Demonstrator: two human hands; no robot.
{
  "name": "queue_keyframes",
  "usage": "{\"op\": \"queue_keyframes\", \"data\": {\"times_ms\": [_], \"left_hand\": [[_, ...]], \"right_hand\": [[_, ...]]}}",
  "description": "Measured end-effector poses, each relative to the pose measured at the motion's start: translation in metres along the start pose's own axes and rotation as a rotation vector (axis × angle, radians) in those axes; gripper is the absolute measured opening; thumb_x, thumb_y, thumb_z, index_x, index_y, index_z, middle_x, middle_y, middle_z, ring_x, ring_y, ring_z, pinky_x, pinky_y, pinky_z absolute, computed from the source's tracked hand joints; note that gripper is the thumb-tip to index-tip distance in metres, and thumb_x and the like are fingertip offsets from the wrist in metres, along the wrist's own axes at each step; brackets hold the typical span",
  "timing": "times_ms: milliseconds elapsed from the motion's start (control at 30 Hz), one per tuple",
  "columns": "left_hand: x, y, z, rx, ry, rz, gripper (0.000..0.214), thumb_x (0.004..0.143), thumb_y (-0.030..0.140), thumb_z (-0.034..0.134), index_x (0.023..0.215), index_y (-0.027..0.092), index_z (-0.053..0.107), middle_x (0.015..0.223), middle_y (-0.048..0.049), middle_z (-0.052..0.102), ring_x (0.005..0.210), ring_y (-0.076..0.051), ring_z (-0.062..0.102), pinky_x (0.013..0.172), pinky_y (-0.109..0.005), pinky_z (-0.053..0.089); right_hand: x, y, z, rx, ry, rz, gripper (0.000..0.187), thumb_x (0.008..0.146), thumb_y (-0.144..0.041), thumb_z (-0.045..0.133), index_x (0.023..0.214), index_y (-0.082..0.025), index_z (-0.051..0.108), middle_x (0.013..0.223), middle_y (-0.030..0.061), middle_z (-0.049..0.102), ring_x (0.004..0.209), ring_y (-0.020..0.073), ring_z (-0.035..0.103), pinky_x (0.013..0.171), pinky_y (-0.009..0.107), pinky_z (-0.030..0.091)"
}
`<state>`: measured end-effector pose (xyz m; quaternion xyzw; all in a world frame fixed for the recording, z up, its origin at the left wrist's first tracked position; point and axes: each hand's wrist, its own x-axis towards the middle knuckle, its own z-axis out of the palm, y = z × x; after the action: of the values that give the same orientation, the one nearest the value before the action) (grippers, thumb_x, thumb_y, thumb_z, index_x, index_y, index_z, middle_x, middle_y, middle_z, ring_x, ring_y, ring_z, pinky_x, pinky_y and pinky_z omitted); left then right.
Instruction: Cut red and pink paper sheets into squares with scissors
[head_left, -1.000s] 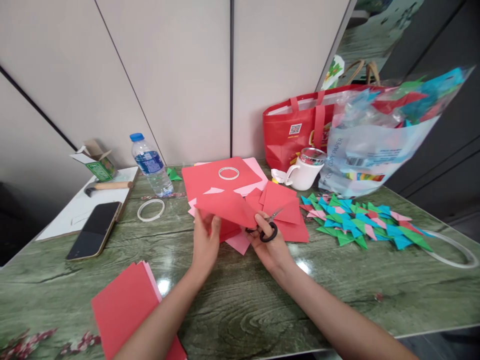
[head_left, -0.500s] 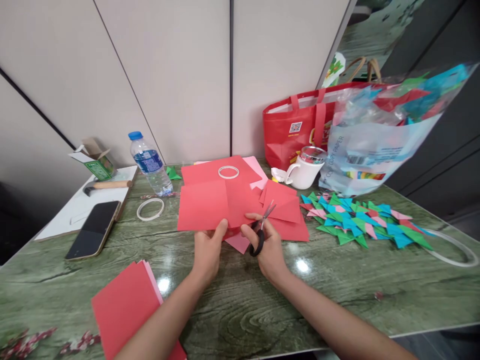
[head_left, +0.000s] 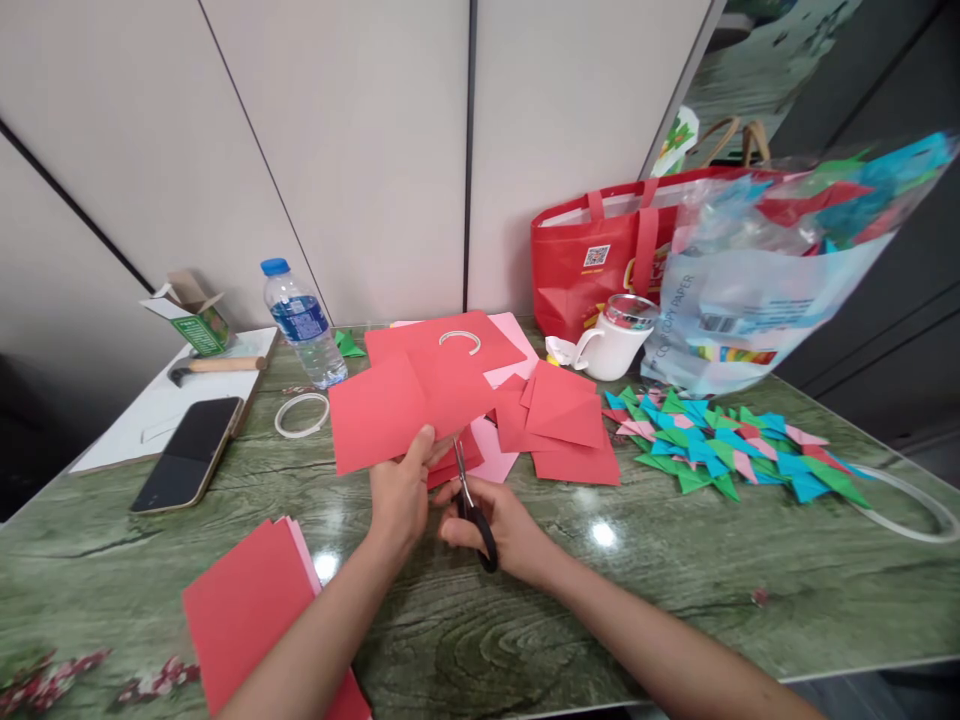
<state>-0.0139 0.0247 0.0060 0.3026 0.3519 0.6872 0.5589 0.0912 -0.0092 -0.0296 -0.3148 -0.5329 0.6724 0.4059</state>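
Note:
My left hand (head_left: 400, 492) pinches the near edge of an unfolded red paper sheet (head_left: 390, 408) and holds it up over the table. My right hand (head_left: 496, 520) grips black-handled scissors (head_left: 470, 500), their blades pointing up at the sheet's lower edge just right of my left thumb. Under the sheet lie more red and pink sheets (head_left: 559, 425), with a white tape ring (head_left: 459, 342) partly hidden behind the raised paper.
A stack of red sheets (head_left: 251, 615) lies near left. A phone (head_left: 187, 455), hammer (head_left: 215, 366), small box (head_left: 189, 312), water bottle (head_left: 301, 325) and tape ring (head_left: 301, 414) sit left. White mug (head_left: 616, 338), red bag (head_left: 600, 262), plastic bag (head_left: 757, 280) and folded paper triangles (head_left: 720, 445) are right.
The red sheet was opened out flat and shifted left. My right hand turned the scissors from lying sideways to pointing up at the sheet's lower edge, and moved nearer my left hand.

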Motion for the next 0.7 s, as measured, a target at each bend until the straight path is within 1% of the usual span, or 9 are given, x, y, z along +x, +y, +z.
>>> {"op": "queue_keyframes", "data": {"times_ms": [100,267,333,467,567,700], "left_hand": [[-0.002,-0.004,0.001,0.014,0.002,-0.015,0.046,0.065,0.022,0.062,0.110,0.016,0.051,0.098,-0.0091,0.064,0.084,-0.021,0.062,0.079,-0.037,0.047],[-0.005,-0.010,-0.004,0.160,0.083,-0.115,0.046,0.063,0.030,0.064,0.105,0.015,0.054,0.095,-0.0102,0.064,0.074,-0.021,0.064,0.067,-0.034,0.050],[-0.006,-0.011,-0.005,0.202,0.094,-0.151,0.044,0.062,0.032,0.064,0.102,0.014,0.056,0.092,-0.0104,0.065,0.074,-0.021,0.064,0.066,-0.034,0.050],[-0.008,-0.010,-0.005,0.220,0.100,-0.144,0.044,0.060,0.033,0.065,0.098,0.013,0.058,0.091,-0.0103,0.065,0.077,-0.021,0.063,0.068,-0.033,0.050],[-0.009,-0.010,-0.005,0.267,0.101,-0.134,0.042,0.058,0.035,0.066,0.092,0.010,0.060,0.087,-0.0108,0.065,0.078,-0.022,0.063,0.067,-0.031,0.050],[-0.012,-0.010,-0.003,0.325,0.129,-0.173,0.038,0.058,0.037,0.066,0.084,0.010,0.060,0.084,-0.0102,0.066,0.072,-0.020,0.063,0.062,-0.030,0.050]], "right_hand": [[0.000,-0.003,0.001,-0.024,0.007,0.003,0.042,0.057,-0.043,0.070,0.083,-0.015,0.053,0.062,-0.0037,0.048,0.054,0.0086,0.041,0.052,0.022,0.032],[0.000,-0.006,0.001,-0.038,0.026,0.000,0.042,0.058,-0.044,0.069,0.082,-0.015,0.053,0.060,-0.0039,0.047,0.054,0.0089,0.040,0.051,0.022,0.033],[0.000,-0.007,0.000,-0.051,0.037,-0.008,0.041,0.058,-0.044,0.069,0.081,-0.014,0.053,0.059,-0.0041,0.046,0.054,0.0089,0.040,0.051,0.022,0.032],[0.001,-0.007,-0.001,-0.085,0.050,-0.025,0.040,0.059,-0.044,0.068,0.079,-0.014,0.053,0.057,-0.0049,0.043,0.052,0.0082,0.037,0.049,0.021,0.030],[0.001,-0.008,-0.002,-0.081,0.051,-0.033,0.041,0.059,-0.045,0.068,0.082,-0.014,0.054,0.058,-0.0050,0.042,0.052,0.0080,0.035,0.048,0.021,0.028],[0.001,-0.010,-0.003,-0.078,0.078,-0.049,0.040,0.057,-0.044,0.069,0.079,-0.015,0.053,0.060,-0.0045,0.043,0.052,0.0080,0.036,0.048,0.021,0.029]]}}
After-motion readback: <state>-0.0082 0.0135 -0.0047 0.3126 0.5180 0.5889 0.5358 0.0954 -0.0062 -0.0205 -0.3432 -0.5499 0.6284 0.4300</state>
